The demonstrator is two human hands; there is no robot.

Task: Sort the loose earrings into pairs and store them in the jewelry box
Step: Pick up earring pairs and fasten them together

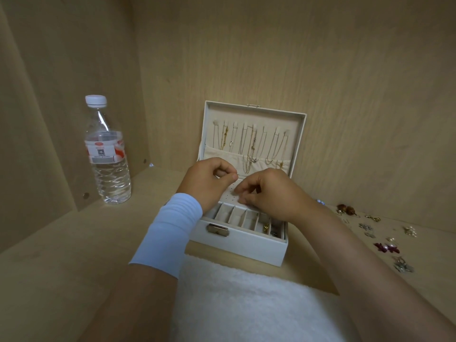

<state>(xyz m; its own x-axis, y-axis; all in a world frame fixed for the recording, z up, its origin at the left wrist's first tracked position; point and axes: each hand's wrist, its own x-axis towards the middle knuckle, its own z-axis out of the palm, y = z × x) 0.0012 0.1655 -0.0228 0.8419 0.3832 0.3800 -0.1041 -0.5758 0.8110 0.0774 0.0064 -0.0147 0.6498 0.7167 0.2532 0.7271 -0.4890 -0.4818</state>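
Note:
An open white jewelry box (237,245) stands on the wooden surface, its lid upright with several necklaces hanging inside. Both hands hover over its perforated earring panel (228,193). My left hand (209,181) has its fingers curled and pinches something thin between thumb and forefinger. Fingertips of my right hand (267,192) press together at the panel; what they hold is too small to see. A gold earring (266,227) lies in one front compartment. Loose earrings (385,234) are spread on the surface to the right of the box.
A capped water bottle (108,154) stands at the left near the side wall. A white fluffy cloth (241,299) lies in front of the box. Wooden walls close in the back and left.

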